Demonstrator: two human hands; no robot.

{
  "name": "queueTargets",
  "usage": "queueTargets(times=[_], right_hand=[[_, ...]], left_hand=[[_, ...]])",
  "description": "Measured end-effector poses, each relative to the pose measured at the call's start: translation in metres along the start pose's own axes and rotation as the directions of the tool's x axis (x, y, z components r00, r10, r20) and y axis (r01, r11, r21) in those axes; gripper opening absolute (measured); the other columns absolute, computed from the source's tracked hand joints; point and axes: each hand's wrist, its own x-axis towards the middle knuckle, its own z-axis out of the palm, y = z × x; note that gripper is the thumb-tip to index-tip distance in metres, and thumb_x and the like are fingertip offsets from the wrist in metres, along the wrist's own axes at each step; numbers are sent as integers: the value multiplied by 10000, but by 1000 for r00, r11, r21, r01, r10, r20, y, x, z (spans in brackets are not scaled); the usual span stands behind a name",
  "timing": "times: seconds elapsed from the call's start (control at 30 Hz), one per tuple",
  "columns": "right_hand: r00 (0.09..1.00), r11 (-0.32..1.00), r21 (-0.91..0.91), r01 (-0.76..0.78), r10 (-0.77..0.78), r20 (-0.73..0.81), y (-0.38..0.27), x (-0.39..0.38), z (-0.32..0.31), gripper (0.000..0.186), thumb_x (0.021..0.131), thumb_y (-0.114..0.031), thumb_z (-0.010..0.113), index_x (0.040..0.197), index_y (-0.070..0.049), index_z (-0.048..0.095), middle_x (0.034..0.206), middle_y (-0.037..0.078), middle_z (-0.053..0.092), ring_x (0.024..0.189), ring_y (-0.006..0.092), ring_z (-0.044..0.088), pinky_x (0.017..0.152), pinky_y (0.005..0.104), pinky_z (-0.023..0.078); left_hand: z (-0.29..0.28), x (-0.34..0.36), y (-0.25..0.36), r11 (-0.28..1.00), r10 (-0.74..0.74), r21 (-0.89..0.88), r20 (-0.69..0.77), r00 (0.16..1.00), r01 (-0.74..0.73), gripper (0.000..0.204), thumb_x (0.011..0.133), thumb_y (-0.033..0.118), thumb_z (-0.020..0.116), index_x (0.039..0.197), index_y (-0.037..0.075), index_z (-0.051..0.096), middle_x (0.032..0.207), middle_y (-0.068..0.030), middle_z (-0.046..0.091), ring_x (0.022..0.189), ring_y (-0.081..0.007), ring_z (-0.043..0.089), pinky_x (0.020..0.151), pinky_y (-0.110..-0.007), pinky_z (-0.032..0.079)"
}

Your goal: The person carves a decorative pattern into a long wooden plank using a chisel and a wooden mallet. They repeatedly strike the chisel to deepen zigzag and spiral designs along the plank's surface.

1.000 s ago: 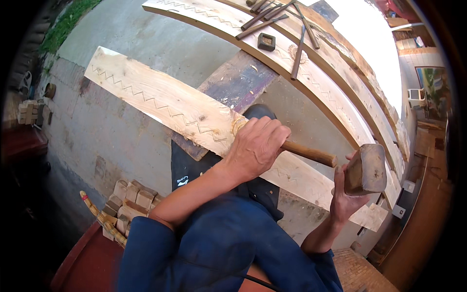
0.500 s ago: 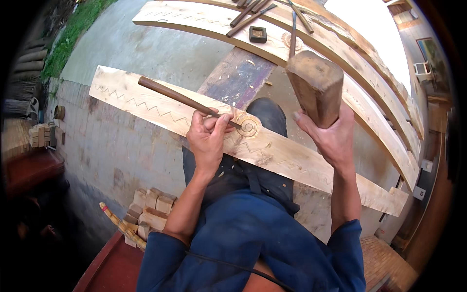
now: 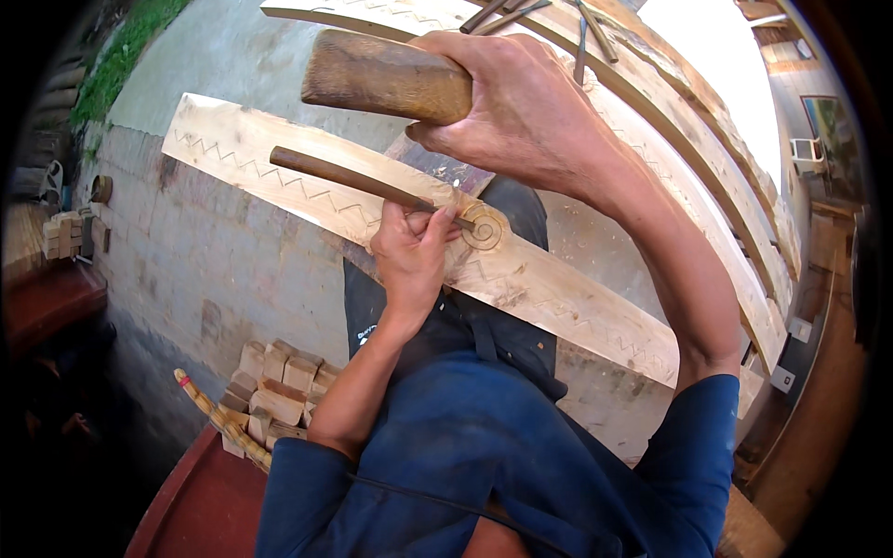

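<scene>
Across my lap lies a long pale wooden board, carved with a zigzag line and a round spiral. My left hand is closed around the lower end of a long chisel with a brown handle. The chisel slants up to the left, its tip at the left edge of the spiral. My right hand grips a worn wooden mallet, held sideways above the board and beyond the chisel's handle end. Part of the mallet's grip is hidden inside the right hand.
More long carved boards rest at the far right, with several chisels lying on them. A pile of small wooden blocks sits at lower left, beside a curved yellowish stick and a red surface.
My right hand has swung the mallet up and left, from over the board's right side to above the chisel. The left hand has shifted slightly right and down in view, still holding the chisel.
</scene>
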Motion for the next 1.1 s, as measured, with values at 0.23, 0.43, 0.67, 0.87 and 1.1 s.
queueTargets(times=[0.23,0.43,0.67,0.87,1.1], right_hand=[[980,976,-99,196,-190,64,-13,44,29,303,679,-107,696,944,18,772,711,254,694,698,420,723,676,483,572],[916,908,-131,397,-402,-9,-24,99,43,163,755,-71,631,870,1,722,782,286,701,793,489,713,721,581,570],[704,639,-298,709,-663,253,-63,110,83,144,758,-120,750,881,-59,793,797,134,765,833,322,766,738,429,595],[719,589,-412,695,-569,400,-81,97,77,83,801,-151,745,800,-85,794,792,104,769,819,273,763,720,400,581],[725,651,-328,684,-658,204,-79,93,71,95,811,-149,731,763,-83,781,780,107,762,798,280,757,705,417,572]], left_hand=[[2,0,5,1000,-11,-3,3,1000,11,237,1034,2,680,1216,-75,550,1017,-162,776,896,-175,778,780,-292,671],[4,-6,-1,992,96,79,-13,995,-95,236,1018,-8,698,1188,-88,556,978,-167,795,865,-163,780,777,-290,664],[5,-6,-13,983,167,89,-79,983,-160,274,993,61,756,1172,-65,592,873,-157,803,775,-152,783,692,-291,605],[4,-5,-23,973,201,128,-79,976,-190,326,998,129,780,1187,-39,575,845,-149,798,768,-155,785,673,-285,589],[6,-5,-15,973,230,36,-82,970,-227,229,1065,118,681,1161,-23,528,877,-137,801,776,-190,798,720,-303,640]])
